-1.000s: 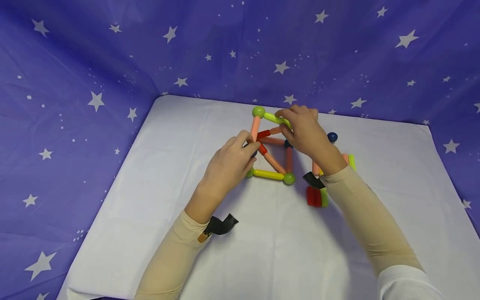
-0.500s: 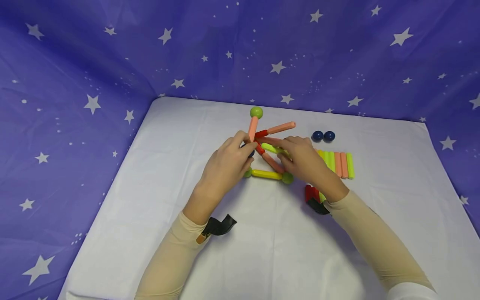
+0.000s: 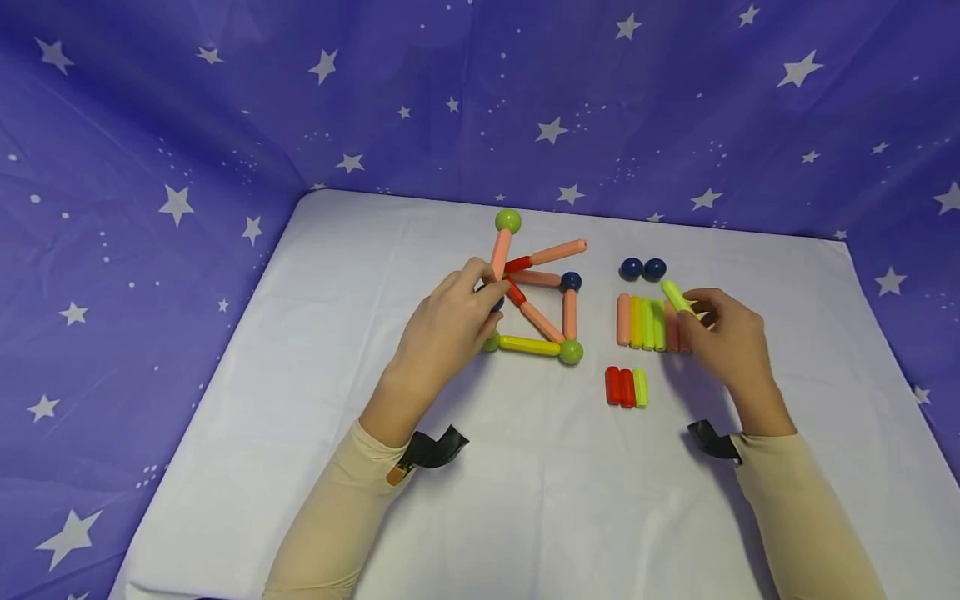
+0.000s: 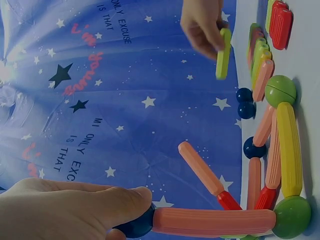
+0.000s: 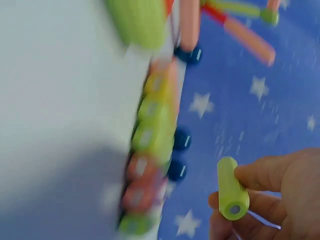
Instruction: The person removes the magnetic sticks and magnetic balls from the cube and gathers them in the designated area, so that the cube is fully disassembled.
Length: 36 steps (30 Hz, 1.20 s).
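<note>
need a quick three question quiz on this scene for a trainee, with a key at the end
1. What does the right hand hold?
2. Seen from the person, where do the two loose dark blue balls lie relative to the row of long sticks? a) on its near side b) on its far side c) on top of it
3. Fill in the blank: the yellow stick in the built frame joins two ____.

Key: 1. a yellow-green stick; 2. b; 3. green balls.
</note>
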Motion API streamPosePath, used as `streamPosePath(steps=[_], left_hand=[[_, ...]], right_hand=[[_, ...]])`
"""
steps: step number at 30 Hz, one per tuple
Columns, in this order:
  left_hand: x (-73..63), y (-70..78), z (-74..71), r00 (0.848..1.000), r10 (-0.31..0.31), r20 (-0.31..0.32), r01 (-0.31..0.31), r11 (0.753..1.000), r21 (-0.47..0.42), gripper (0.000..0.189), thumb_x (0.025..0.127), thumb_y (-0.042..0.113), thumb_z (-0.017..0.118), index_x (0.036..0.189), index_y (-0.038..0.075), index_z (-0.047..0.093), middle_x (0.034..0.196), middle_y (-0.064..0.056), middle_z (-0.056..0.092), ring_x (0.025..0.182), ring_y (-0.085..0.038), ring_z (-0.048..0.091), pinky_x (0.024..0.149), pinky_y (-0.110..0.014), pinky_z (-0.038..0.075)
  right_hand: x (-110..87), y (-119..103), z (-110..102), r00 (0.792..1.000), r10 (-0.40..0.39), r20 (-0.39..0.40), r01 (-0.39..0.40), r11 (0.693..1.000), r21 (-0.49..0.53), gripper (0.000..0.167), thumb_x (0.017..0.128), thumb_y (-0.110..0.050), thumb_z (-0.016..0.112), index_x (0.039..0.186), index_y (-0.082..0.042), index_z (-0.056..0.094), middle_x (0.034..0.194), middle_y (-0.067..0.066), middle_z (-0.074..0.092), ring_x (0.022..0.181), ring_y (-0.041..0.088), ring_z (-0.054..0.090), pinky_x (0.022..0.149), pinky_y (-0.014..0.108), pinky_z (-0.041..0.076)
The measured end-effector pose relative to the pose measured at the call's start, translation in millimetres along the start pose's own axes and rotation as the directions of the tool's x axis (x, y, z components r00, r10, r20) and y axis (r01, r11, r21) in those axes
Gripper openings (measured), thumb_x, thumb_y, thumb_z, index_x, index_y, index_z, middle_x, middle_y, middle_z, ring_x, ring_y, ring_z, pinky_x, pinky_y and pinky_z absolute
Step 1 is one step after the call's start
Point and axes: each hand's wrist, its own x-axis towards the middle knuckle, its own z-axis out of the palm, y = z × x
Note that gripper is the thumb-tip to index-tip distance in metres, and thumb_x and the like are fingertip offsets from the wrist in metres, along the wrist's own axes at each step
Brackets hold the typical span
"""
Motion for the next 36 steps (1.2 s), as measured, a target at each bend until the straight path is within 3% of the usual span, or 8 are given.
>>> streamPosePath(steps=[7,16,25,31,36], left_hand=[[0.2,0.7,0.9,1.0,0.001,0.004,-0.001,1.0,0.005,0.031,0.087,0.009,0.073,0.117,0.007,0.069,0.113,-0.006,0.053,0.088,-0.021,0.055,0.074,-0.029,0.053],[-1.1,0.4,1.4,1.0,0.001,0.005,-0.001,1.0,-0.004,0.03,0.087,0.008,0.073,0.117,0.006,0.069,0.113,-0.007,0.053,0.086,-0.02,0.054,0.072,-0.029,0.052],[1.3,1.7,0.5,1.0,0.011,0.001,-0.011,1.0,0.009,0.03,0.087,0.008,0.073,0.117,0.006,0.069,0.113,-0.007,0.053,0.087,-0.021,0.055,0.073,-0.029,0.053],[-0.5,2.5,0.3,1.0,0.008,0.007,-0.008,1.0,0.022,0.031,0.087,0.01,0.073,0.118,0.006,0.069,0.113,-0.007,0.053,0.087,-0.021,0.055,0.072,-0.029,0.053],[-1.7,3.2,0.2,1.0,0.01,0.002,-0.01,1.0,0.018,0.032,0.086,0.009,0.074,0.118,0.006,0.069,0.113,-0.006,0.053,0.087,-0.02,0.055,0.071,-0.029,0.053]], right_hand=[[1.2,47,-13,0.974,0.225,0.013,-0.225,0.974,-0.042,0.045,0.097,-0.031,0.051,0.131,-0.002,0.057,0.113,0.023,0.062,0.098,0.038,0.059,0.069,0.041,0.044],[5.8,61,-3,0.947,0.291,0.135,-0.278,0.954,-0.109,0.052,0.096,-0.035,0.053,0.128,0.006,0.054,0.117,0.029,0.058,0.102,0.042,0.055,0.077,0.051,0.046],[9.7,45,-6,0.966,0.231,0.113,-0.214,0.967,-0.14,0.05,0.096,-0.033,0.051,0.125,0.007,0.055,0.11,0.028,0.06,0.095,0.041,0.056,0.073,0.051,0.045],[21.7,9,-4,0.994,0.092,0.058,-0.085,0.99,-0.114,0.046,0.096,-0.03,0.053,0.125,0.004,0.057,0.109,0.026,0.06,0.09,0.039,0.055,0.072,0.052,0.044],[37.2,-29,2,0.997,-0.05,0.053,0.052,0.998,-0.047,0.042,0.095,-0.027,0.056,0.126,0.0,0.058,0.106,0.022,0.06,0.083,0.033,0.055,0.069,0.046,0.044]])
